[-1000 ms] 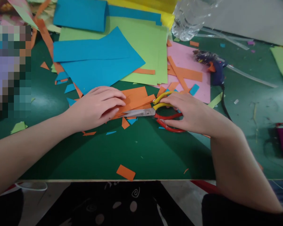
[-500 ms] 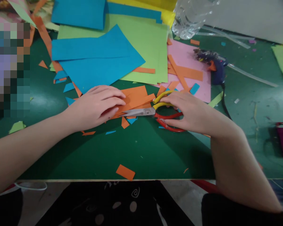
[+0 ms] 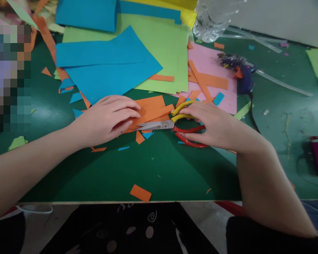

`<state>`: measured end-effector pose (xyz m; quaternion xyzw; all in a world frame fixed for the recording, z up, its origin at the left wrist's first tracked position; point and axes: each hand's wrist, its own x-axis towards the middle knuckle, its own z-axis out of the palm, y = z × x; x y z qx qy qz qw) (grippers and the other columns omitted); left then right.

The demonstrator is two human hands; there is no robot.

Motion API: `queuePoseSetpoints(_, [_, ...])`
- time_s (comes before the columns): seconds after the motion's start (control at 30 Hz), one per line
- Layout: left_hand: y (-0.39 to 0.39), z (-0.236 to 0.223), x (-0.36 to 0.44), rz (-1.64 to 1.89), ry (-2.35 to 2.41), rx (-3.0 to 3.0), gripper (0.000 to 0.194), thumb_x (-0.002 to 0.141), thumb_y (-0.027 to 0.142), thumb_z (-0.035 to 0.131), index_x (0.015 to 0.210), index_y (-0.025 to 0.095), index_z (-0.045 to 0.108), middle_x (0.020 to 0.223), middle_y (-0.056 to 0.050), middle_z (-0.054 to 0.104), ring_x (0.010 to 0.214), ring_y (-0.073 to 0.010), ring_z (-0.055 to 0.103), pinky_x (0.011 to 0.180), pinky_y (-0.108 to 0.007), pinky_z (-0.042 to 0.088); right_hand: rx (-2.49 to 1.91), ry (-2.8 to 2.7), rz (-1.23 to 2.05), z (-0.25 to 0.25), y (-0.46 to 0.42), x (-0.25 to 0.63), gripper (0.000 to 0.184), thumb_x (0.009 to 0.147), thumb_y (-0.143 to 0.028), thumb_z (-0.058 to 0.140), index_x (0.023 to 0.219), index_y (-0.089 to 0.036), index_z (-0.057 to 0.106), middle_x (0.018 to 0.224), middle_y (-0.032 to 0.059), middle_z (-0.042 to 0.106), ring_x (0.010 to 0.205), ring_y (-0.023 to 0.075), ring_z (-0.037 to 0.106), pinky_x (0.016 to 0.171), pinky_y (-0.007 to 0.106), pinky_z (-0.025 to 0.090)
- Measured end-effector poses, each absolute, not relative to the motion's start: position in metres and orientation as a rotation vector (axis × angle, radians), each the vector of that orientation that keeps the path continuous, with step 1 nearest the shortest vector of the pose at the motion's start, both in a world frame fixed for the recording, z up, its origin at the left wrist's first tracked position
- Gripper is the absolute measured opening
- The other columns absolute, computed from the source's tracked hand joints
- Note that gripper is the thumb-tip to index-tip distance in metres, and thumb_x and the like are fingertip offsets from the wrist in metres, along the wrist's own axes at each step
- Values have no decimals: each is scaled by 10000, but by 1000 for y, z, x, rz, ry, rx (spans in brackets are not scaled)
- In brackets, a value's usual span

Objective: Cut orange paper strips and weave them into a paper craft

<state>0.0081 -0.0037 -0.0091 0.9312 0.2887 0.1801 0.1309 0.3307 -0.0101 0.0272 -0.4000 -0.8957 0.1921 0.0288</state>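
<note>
My left hand (image 3: 111, 118) is closed on an orange sheet of paper (image 3: 151, 106), its fingers curved over the sheet's left part and the thumb nearer me. In my right hand (image 3: 212, 123) is a pair of scissors (image 3: 165, 124), with fingers at the yellow handle and the thumb at the red one. The scissor blades point left along the near edge of the orange paper, and their tips reach close to my left thumb. An orange strip (image 3: 163, 113) lies across the sheet, just above the blades. Small orange and blue scraps (image 3: 147, 135) lie below the blades.
Blue sheets (image 3: 106, 77) overlap light green paper (image 3: 161, 46) beyond my hands. A glue gun (image 3: 243, 74) with a cable rests by pink paper (image 3: 209, 56) at the right. Clear plastic (image 3: 208, 24) stands behind. One orange scrap (image 3: 140, 193) sits near the table's front edge.
The whole view has shifted very slightly. Both hands, the scissors and the orange paper keep the same positions relative to each other.
</note>
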Motion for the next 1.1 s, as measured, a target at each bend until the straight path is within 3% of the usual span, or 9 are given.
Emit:
queuePoseSetpoints(0.97, [-5,-9,8,497,873,2702,247,1017,294,394,1156,233,590,1260,-81,623,1213,-252,551,1032,-442,437,-1242,-2739,654,28,-9,330,448,824,-443,632,1225,-247,600,1253,83,645,1119,333,601,957,491,440])
queuePoseSetpoints(1.1, [-5,-9,9,497,861,2723,258,1020,272,404,1170,186,596,1261,-106,621,1205,-267,550,1016,-451,443,-1224,-2745,628,28,-9,331,428,836,-432,626,1219,-246,595,1263,85,645,1162,331,588,983,501,433])
